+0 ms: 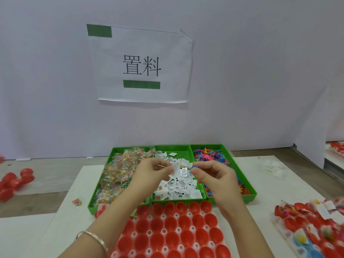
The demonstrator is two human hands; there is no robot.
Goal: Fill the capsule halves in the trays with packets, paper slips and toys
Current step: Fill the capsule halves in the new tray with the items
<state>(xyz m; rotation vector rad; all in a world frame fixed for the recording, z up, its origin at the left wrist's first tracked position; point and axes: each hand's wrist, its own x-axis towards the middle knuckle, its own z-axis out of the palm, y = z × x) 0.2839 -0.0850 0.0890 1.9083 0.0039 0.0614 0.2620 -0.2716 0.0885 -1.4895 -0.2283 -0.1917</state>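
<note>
Red capsule halves near. Three green bins far: see-through packets with rainbow dots left, white paper slips with black marks in the middle, pink, blue and orange toys right. White sign, black letters, green bars.

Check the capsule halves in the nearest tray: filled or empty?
Empty. Each visible capsule half in the nearest tray shows a bare red inside, with no packet, slip or toy.
</note>
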